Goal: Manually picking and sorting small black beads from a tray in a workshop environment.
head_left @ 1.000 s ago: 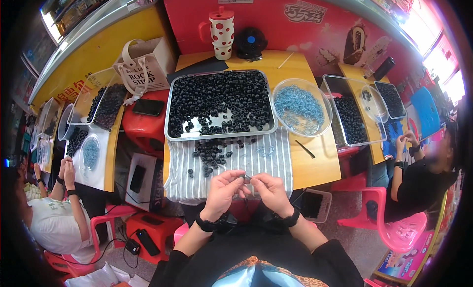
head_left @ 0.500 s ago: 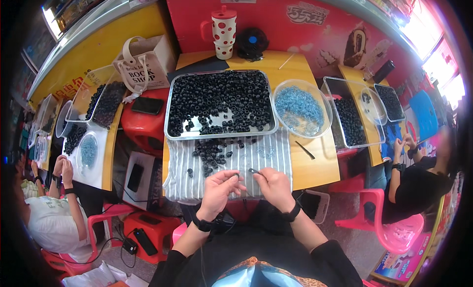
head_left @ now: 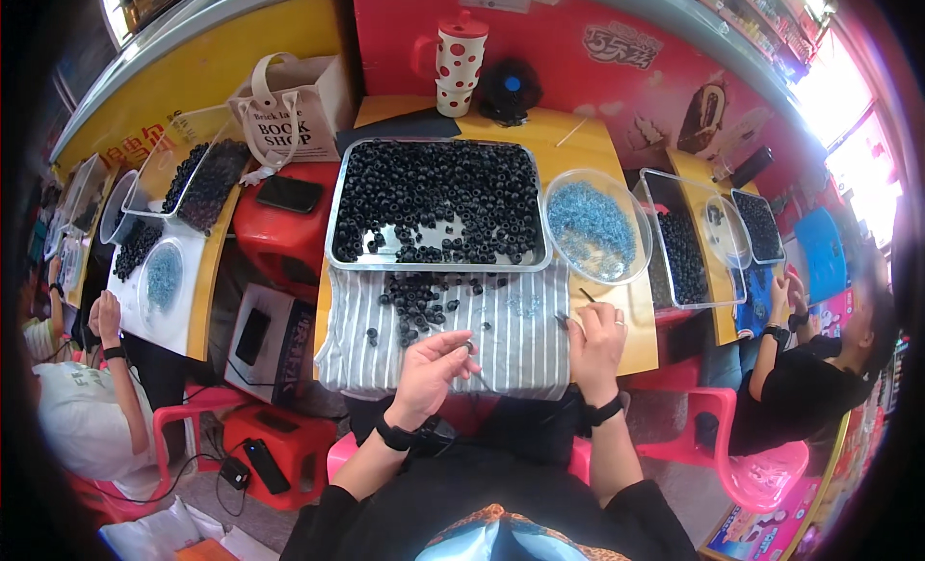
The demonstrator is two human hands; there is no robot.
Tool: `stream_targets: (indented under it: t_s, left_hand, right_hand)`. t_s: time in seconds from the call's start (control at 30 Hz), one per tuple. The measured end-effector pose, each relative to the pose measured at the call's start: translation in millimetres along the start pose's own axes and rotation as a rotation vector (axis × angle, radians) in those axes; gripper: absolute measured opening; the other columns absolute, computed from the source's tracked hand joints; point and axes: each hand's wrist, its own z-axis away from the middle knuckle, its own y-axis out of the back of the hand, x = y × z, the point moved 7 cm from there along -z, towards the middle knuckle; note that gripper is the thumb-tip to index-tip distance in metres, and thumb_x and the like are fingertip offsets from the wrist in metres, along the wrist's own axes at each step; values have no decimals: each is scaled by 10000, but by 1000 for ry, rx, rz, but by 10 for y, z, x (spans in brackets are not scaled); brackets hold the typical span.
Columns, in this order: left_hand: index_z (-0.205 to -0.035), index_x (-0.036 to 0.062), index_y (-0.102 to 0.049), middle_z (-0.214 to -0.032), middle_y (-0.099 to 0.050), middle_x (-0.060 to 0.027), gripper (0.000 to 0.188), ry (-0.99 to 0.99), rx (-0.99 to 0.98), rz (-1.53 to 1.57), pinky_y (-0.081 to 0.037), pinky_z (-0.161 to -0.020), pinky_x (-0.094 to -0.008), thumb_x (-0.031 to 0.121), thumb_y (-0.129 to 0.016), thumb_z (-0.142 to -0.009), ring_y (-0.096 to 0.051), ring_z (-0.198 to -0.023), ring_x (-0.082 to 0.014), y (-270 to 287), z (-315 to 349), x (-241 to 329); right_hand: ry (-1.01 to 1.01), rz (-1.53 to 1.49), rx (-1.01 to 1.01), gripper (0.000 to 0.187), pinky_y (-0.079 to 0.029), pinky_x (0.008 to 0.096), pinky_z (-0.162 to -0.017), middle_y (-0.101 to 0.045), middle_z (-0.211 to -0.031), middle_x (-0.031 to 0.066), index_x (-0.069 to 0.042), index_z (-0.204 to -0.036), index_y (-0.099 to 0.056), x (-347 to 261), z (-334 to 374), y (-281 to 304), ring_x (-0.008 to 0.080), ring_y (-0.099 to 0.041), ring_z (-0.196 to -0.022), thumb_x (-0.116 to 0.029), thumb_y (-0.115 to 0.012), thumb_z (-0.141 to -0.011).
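Over the near edge of a grey-and-white striped cloth [head_left: 525, 354], my left hand [head_left: 431, 370] pinches a small black bead between thumb and fingers. My right hand [head_left: 597, 347] is closed at the cloth's right edge, with a small dark tip jutting from its fingers; what it belongs to cannot be made out. Just beyond that hand lies a thin dark tool [head_left: 588, 295], partly hidden. Loose black beads [head_left: 414, 299] are scattered on the cloth. Behind them stands a clear tray [head_left: 438, 266] of black beads, and right of it a round tub [head_left: 644, 257] of small pale-blue pieces.
A spotted tumbler [head_left: 460, 65] and a small black fan [head_left: 511, 91] stand at the back. Left is a red stool [head_left: 275, 238] with a phone [head_left: 289, 194] and a tote bag [head_left: 289, 118]. People work at bead-laden tables on both sides.
My right hand has moved right, away from my left hand, to the cloth's right edge near the thin dark tool. My left hand has stayed nearly in place, still pinching.
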Motion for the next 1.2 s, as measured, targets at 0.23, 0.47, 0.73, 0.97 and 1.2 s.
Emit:
stream_targets:
  t_s: [0.23, 0.47, 0.73, 0.97, 1.2]
  left_hand:
    - [-1096, -16, -604, -1006, -668, -135, 178, 17, -10, 13, -517, -644, -238, 24, -572, -925, -667, -792, -176, 34, -11, 2]
    - [-1122, -21, -603, -1016, -666, -128, 203, 5, -24, 20, -517, -661, -239, 19, -569, -927, -663, -792, -173, 93, 2, -25]
    - [-1141, -29, -607, -961, -668, -108, 223, 13, -59, 37, -522, -674, -241, 19, -571, -926, -658, -793, -162, 51, 10, -32]
    - [-1140, -34, -611, -934, -667, -97, 223, 29, -53, 31, -521, -692, -248, 20, -572, -927, -650, -787, -155, -12, 29, -27]
    - [-1142, -39, -608, -943, -666, -108, 221, 24, -70, 52, -524, -706, -261, 14, -563, -932, -653, -804, -169, -67, 14, -30]
  right_hand:
    - [113, -415, -301, 85, -461, 440, -692, -572, -827, 150, -35, -856, -604, -733, -216, -657, 355, -584, -811, -52, -618, -774]
    - [165, -220, -431, 93, -492, 466, -640, -572, -800, 173, -34, -827, -585, -855, -289, -967, 395, -601, -782, -13, -549, -743]
    - [-205, -1134, -587, 47, -445, 218, -576, -609, -741, 12, 11, -811, -615, -753, 66, -708, 36, -559, -675, -7, -657, -822]
    - [-196, -1109, -484, 27, -452, 225, -558, -586, -755, 54, 23, -820, -604, -765, 279, -661, 66, -580, -674, 19, -629, -828]
    - [-146, -1077, -312, 63, -461, 269, -558, -569, -771, 84, 22, -857, -600, -814, 286, -563, 144, -583, -639, 49, -641, -817]
